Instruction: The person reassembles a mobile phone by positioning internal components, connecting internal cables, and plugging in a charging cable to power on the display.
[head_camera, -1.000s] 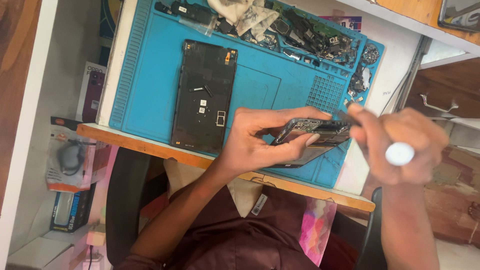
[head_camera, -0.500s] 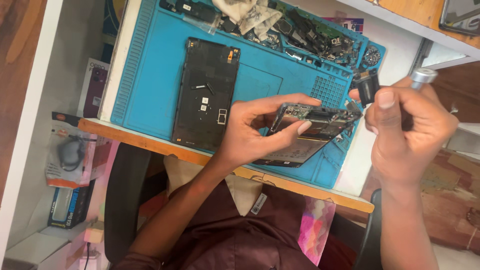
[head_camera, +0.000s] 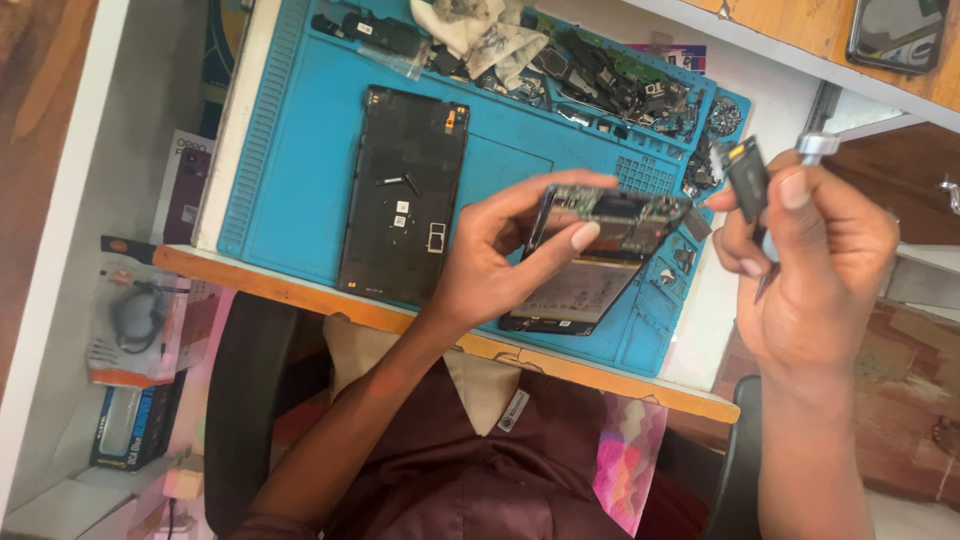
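Head view: our left hand (head_camera: 500, 265) grips an opened phone (head_camera: 600, 250) by its edges; our right hand (head_camera: 815, 265), beside it, closes around a screwdriver (head_camera: 800, 175) and small black part (head_camera: 747, 178). Beyond the left hand lies a back cover (head_camera: 403, 195).

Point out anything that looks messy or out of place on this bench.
Loose phone parts and a stained rag are heaped along the blue mat's far edge. Nothing looks spilled.

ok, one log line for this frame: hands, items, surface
left hand: holds opened phone | right hand: holds screwdriver, small black part | blue mat: black back cover, loose parts
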